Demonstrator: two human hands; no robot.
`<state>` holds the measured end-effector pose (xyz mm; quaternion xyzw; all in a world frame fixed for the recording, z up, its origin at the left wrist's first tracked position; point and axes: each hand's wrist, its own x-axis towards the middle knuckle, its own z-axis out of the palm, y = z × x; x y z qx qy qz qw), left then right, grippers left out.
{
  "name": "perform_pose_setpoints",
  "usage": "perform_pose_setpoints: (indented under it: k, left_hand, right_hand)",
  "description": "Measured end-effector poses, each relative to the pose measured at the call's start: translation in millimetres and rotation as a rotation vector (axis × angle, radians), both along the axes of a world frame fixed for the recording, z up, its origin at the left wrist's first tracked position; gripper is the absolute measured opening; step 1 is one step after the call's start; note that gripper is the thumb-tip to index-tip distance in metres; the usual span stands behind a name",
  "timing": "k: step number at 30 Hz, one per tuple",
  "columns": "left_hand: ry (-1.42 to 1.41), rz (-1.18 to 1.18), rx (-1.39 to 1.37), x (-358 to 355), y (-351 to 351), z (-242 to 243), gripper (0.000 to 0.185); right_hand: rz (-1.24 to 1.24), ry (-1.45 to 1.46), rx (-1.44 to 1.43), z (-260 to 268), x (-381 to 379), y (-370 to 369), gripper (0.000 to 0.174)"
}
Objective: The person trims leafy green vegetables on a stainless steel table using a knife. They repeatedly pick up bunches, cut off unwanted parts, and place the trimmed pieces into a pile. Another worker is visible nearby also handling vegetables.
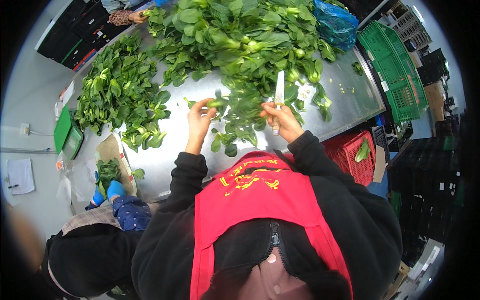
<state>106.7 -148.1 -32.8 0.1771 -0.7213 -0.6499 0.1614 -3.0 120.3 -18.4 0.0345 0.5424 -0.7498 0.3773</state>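
My left hand (200, 122) pinches a small head of bok choy (218, 103), blurred by motion, above the metal table. In my right hand (287, 122) is a knife (279, 88), its pale blade pointing away from me and its handle under my curled fingers. Between and below both hands lie loose bok choy leaves (243, 129). Just beyond them rises a large heap of bok choy (240, 37). A second pile of bok choy (120, 90) spreads over the left part of the table.
Green crates (393, 71) and a red basket (352, 157) stand at the right. A blue plastic bag (335, 24) lies at the heap's right. Beside me on the left, a co-worker's blue-gloved hands (115, 189) hold greens near a green scale (69, 133). Another person's hand (138, 16) reaches in at the far side.
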Motion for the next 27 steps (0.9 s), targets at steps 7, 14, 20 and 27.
perform_pose_setpoints:
  k: [7, 14, 20, 27]
  left_hand:
    - [0.247, -0.015, 0.95, 3.0, 0.2, 6.1, 0.023]
    - [0.325, -0.058, 0.95, 6.1, 5.4, 6.2, 0.022]
    - [0.345, -0.056, 0.901, 11.1, 7.0, 4.2, 0.025]
    - [0.062, 0.077, 0.008, 22.6, -68.0, 9.4, 0.051]
  right_hand:
    - [-0.009, -0.039, -0.021, -10.9, 4.7, 5.4, 0.016]
    - [-0.002, -0.031, -0.03, -6.6, 6.5, 6.7, 0.016]
    - [0.01, -0.029, -0.011, -11.7, 6.1, 8.2, 0.022]
    - [-0.049, 0.09, 0.106, -26.9, -0.5, 18.8, 0.015]
